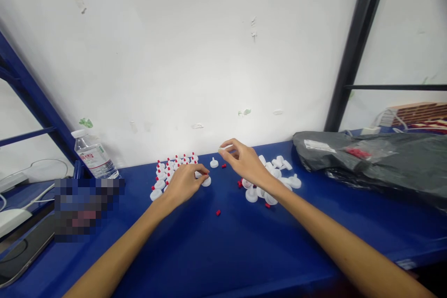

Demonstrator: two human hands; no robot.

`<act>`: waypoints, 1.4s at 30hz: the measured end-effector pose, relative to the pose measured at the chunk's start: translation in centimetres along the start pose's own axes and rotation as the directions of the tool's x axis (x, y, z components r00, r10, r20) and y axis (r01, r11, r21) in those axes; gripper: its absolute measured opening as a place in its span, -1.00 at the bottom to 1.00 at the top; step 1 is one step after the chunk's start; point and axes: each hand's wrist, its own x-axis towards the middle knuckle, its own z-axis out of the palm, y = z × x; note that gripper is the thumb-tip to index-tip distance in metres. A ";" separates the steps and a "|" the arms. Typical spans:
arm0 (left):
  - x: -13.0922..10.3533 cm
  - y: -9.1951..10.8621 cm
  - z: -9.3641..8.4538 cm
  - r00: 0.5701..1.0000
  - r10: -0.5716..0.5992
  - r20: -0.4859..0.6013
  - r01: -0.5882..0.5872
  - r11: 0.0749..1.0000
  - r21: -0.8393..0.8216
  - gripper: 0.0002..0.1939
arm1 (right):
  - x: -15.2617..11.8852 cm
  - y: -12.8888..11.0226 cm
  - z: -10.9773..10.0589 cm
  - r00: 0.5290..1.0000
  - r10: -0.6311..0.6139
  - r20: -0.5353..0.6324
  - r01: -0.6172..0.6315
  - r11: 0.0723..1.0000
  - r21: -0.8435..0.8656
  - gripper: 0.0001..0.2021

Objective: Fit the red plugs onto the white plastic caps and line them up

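Observation:
My left hand (186,181) is closed, its thumb and forefinger pinching the top of a white nozzle cap (206,181) low over the blue table. Behind and left of it stand rows of white nozzle caps with red tips (161,176), partly hidden by the hand. My right hand (240,158) is raised, its thumb and fingers pressed together; what they hold, if anything, is too small to make out. Between the hands, one white nozzle cap (214,163) stands upright without a red tip. A small red tip (224,165) lies beside it, and another red tip (218,213) lies nearer me.
A loose heap of white caps (251,194) and several red tips lies partly under my right forearm. A water bottle (95,154) stands at the left by the wall. On the right lies a dark plastic bag (363,163). A phone-like dark object (28,249) rests at the left edge.

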 end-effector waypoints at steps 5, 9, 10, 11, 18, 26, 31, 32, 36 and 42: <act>-0.1 -0.5 0.2 0.999 -0.014 0.034 0.008 0.986 0.167 -0.78 | 0.1 0.0 -0.2 1.000 -0.007 -0.006 0.007 1.000 -0.020 -0.83; -0.2 -0.7 0.1 1.000 0.025 0.015 -0.028 0.966 0.257 -0.74 | 0.0 -0.1 -0.3 1.000 -0.011 -0.008 0.011 0.999 -0.040 -0.84; -0.2 -0.8 0.1 0.999 0.026 0.018 -0.030 0.962 0.272 -0.74 | 0.0 -0.1 -0.3 1.000 -0.015 -0.011 0.014 0.999 -0.047 -0.85; -0.2 -0.9 0.1 1.000 0.024 0.020 -0.028 0.958 0.285 -0.74 | 0.1 0.0 -0.3 1.000 -0.019 -0.015 0.018 0.998 -0.054 -0.85; -0.2 -1.2 0.1 1.000 -0.027 -0.011 0.029 0.940 0.339 -0.71 | 0.3 0.3 -0.7 0.998 -0.056 -0.040 0.050 0.989 -0.138 -0.84; -0.4 -0.8 0.3 0.998 -0.040 -0.050 0.055 0.930 0.362 -0.65 | 1.0 1.0 -3.0 0.974 -0.047 0.223 0.127 0.925 -0.358 -0.83; -0.7 1.1 -0.2 0.996 0.039 -0.074 -0.017 0.963 0.270 -0.69 | 1.2 2.0 -4.8 0.916 0.122 0.383 0.036 0.923 -0.382 -0.90; -0.8 1.5 -0.3 0.998 0.061 -0.006 -0.059 0.979 0.194 -0.72 | 1.1 2.0 -5.1 0.905 0.163 0.392 0.012 0.913 -0.408 -0.88; -1.3 2.7 -0.4 0.905 0.101 0.413 -0.036 0.986 -0.162 -0.75 | 0.8 1.7 -5.5 0.851 0.321 0.415 -0.058 0.843 -0.534 -0.85; -1.6 2.3 -0.1 0.807 0.104 0.582 0.083 0.955 -0.286 -0.69 | 0.6 1.5 -5.0 0.825 0.396 0.403 -0.078 0.786 -0.614 -0.88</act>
